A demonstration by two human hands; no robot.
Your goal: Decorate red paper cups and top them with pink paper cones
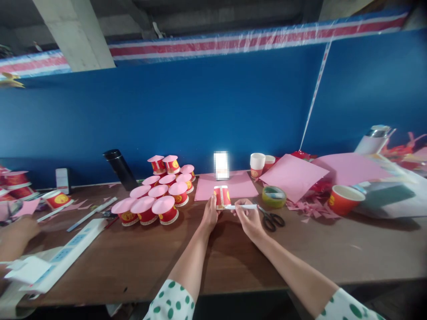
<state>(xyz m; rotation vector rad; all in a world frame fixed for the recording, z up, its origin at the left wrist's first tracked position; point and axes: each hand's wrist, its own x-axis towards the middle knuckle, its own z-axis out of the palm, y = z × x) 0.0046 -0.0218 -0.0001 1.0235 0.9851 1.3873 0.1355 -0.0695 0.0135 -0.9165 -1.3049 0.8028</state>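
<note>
In the middle of the table, my left hand (210, 214) grips a small red and white paper cup (222, 195) with a yellow mark, which stands upside down. My right hand (247, 221) pinches a slim white stick (247, 206), its left end at the lower edge of the cup. Whether it is a pen or another tool cannot be told. Behind the cup lies a pink paper sheet (240, 182). Black-handled scissors (274, 221) rest just right of my right hand, near a roll of tape (273, 196).
Several red cups with pink cone tops (163, 205) stand to the left, beside a black bottle (120, 169). A power strip (71, 253) lies front left, near another person's hand (20, 233). Pink sheets (293, 175), scraps and a red cup (345, 200) are at right.
</note>
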